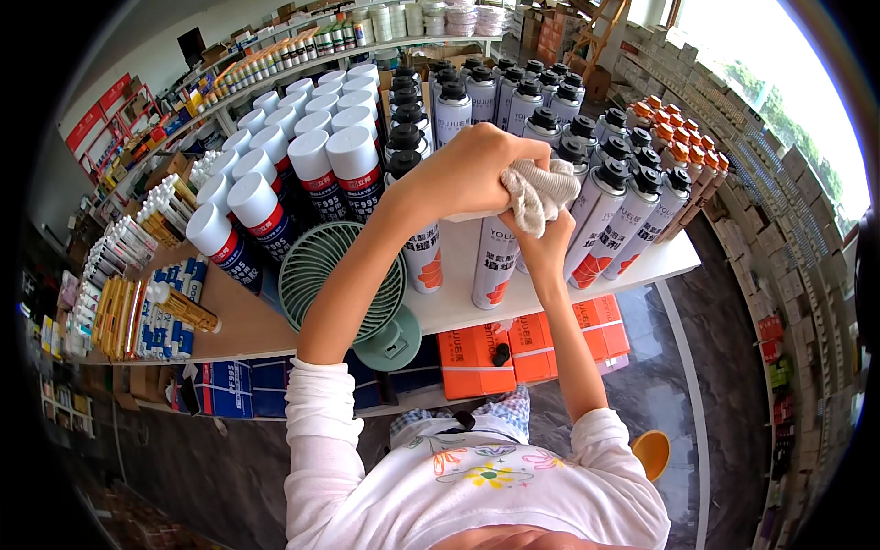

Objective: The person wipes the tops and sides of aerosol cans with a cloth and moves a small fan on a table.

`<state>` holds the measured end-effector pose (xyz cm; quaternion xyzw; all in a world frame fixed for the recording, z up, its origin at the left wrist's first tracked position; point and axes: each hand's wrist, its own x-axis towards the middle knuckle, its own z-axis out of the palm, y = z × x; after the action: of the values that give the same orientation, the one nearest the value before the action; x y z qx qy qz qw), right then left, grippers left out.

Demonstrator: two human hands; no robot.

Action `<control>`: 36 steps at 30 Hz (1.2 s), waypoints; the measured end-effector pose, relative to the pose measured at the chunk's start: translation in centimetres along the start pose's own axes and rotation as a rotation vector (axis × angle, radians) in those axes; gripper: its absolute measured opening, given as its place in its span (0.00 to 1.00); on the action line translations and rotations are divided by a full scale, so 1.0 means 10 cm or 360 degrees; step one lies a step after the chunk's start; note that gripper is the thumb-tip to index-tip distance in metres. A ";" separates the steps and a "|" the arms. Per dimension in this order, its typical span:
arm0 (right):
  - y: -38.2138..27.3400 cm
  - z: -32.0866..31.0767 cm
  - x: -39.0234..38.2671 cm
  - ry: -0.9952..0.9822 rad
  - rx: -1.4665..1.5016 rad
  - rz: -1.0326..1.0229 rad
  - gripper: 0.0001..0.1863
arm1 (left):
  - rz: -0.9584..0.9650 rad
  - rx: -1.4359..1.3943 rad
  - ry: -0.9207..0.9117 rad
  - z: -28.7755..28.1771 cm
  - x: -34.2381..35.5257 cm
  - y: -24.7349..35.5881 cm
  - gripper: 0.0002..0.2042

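Observation:
A crumpled off-white cloth (539, 194) is bunched between my two hands above the front edge of the table. My left hand (469, 172) reaches across from the left, its fingers curled over the cloth. From below, my right hand (547, 242) closes against the cloth's underside; some of its fingers are hidden. Just below them stands a white foam spray can (495, 264) with a red pattern near its base, its top covered by my hands. Similar black-topped cans (600, 215) stand close on the right, and another can (424, 259) is left of it.
White-capped spray cans (312, 160) crowd the table's left, beside a green fan (341, 275). Orange-topped cans (683, 137) stand at the far right. Orange boxes (477, 362) lie under the white tabletop (449, 316). A yellow bowl-shaped container (651, 454) is on the floor.

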<state>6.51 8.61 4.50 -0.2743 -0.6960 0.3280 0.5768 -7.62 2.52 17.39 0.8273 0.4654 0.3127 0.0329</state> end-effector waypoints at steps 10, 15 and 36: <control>-0.06 0.01 0.04 0.0012 0.0194 0.0088 0.20 | -0.0089 -0.0108 0.0637 0.28 -0.12 -0.27 0.16; 0.07 0.04 0.02 0.0149 0.0049 -0.0069 0.20 | 0.0185 -0.0075 0.0273 0.09 -0.16 -0.17 0.17; 0.05 0.08 0.00 0.0185 0.0001 -0.0231 0.18 | 0.0274 -0.0058 0.0350 0.21 -0.07 -0.13 0.18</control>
<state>5.72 8.82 4.05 -0.2416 -0.6793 0.2689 0.6387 -7.66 3.17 14.89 0.8243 0.3876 0.4116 -0.0304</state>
